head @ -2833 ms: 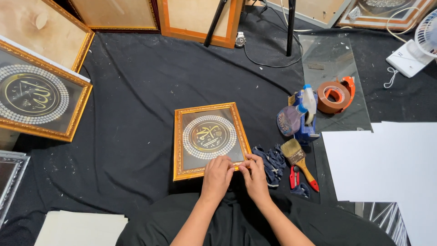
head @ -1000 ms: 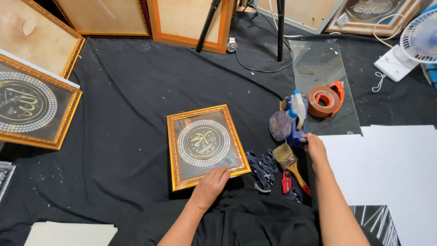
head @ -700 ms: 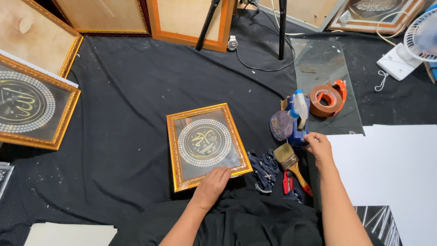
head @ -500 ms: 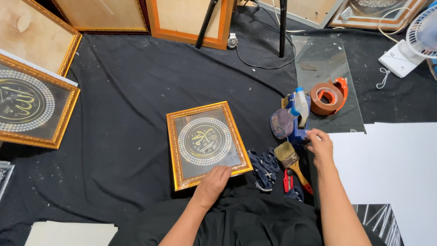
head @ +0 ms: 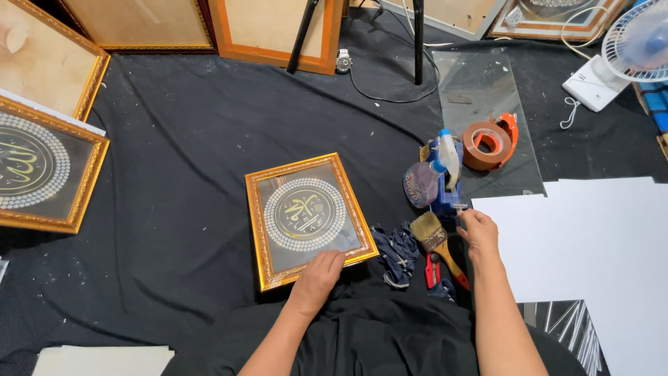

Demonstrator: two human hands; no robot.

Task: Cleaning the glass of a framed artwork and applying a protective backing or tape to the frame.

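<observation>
A small gold-framed picture (head: 306, 217) with a dark panel and a round beaded design lies flat on the black cloth in front of me. My left hand (head: 318, 273) rests flat on its lower edge, fingers together. My right hand (head: 479, 233) is out to the right, beside a blue tool (head: 442, 198) and a spray bottle (head: 445, 154). Its fingertips are pinched on a small pale piece (head: 460, 207). A paintbrush (head: 434, 237) lies just left of that hand.
Red-handled pliers (head: 431, 268) and a dark rag (head: 394, 245) lie by the brush. An orange tape dispenser (head: 490, 139) sits on a glass pane (head: 480, 90). White sheets (head: 598, 237) lie at right, a fan (head: 637, 49) far right. Larger frames (head: 38, 170) sit at left and along the back.
Both hands were on the frame's lower edge. My right hand has left it and moved right to the blue tool; my left hand stays on the frame.
</observation>
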